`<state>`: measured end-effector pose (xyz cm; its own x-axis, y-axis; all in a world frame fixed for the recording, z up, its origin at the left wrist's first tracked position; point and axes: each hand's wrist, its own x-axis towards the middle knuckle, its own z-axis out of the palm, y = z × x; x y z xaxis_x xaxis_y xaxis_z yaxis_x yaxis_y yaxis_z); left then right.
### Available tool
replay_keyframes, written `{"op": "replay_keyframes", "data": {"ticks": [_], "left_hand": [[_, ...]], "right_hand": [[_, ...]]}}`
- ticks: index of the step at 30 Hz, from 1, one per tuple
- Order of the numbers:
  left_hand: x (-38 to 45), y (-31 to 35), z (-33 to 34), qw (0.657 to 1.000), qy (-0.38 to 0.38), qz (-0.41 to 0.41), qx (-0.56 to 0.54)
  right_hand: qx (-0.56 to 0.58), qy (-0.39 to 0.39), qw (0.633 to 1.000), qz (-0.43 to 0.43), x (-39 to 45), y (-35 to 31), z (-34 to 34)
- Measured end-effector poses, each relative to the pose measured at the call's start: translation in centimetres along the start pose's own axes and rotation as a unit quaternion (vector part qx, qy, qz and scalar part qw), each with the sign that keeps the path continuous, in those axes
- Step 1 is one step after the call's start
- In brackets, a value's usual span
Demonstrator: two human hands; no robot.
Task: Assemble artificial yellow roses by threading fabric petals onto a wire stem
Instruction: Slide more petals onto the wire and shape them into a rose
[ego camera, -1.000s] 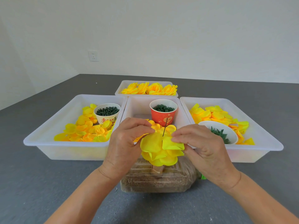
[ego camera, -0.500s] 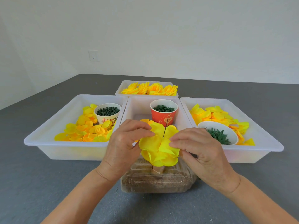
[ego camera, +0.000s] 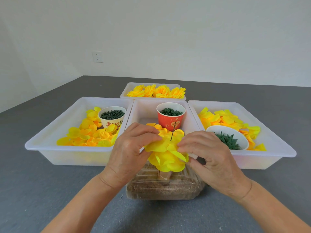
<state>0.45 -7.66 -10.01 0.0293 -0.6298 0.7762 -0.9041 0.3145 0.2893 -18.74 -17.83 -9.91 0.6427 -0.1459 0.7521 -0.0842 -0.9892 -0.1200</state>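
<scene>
Yellow fabric petal layer [ego camera: 159, 145] now lower on thin dark wire stem [ego camera: 172, 132] than half-second ago; left hand [ego camera: 129, 153] and right hand [ego camera: 208, 155] pinch its edges, white plastic trays [ego camera: 75, 153] close behind.

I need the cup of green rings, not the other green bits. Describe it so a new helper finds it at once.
Start at the middle tray, the one straight behind the hands. The red cup stands at its back, filled with small green rings. It is the only red cup: the left tray's cup is cream with printed lettering, and the right tray's bowl is white and holds spiky green pieces.
</scene>
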Motion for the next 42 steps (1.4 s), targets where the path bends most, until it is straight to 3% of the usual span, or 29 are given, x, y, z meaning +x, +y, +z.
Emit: {"op": "replay_keyframes", "data": {"ticks": [18, 30, 32, 35, 42], "left_hand": [[0.0, -0.2, 0.0, 0.996, -0.070, 0.048, 0.017], [-0.1, 0.1, -0.7, 0.993, -0.102, 0.062, 0.025], [0.0, 0.4, -0.9, 0.991, -0.111, 0.067, 0.030], [0.2, 0.9, -1.3, 0.989, -0.126, 0.069, 0.029], [0.7, 1.8, -2.1, 0.984, -0.172, 0.041, -0.017]], "right_hand": [[0.006, -0.006, 1.000, -0.005, 0.6, -0.2, 0.8], [0.076, -0.063, 0.994, 0.042, 0.5, -0.6, 0.1], [0.110, -0.080, 0.988, 0.070, 0.9, -0.6, -0.3], [0.184, -0.089, 0.962, 0.183, 1.8, -0.9, -0.6], [0.235, -0.038, 0.908, 0.344, 3.3, -1.3, 1.1]]}}
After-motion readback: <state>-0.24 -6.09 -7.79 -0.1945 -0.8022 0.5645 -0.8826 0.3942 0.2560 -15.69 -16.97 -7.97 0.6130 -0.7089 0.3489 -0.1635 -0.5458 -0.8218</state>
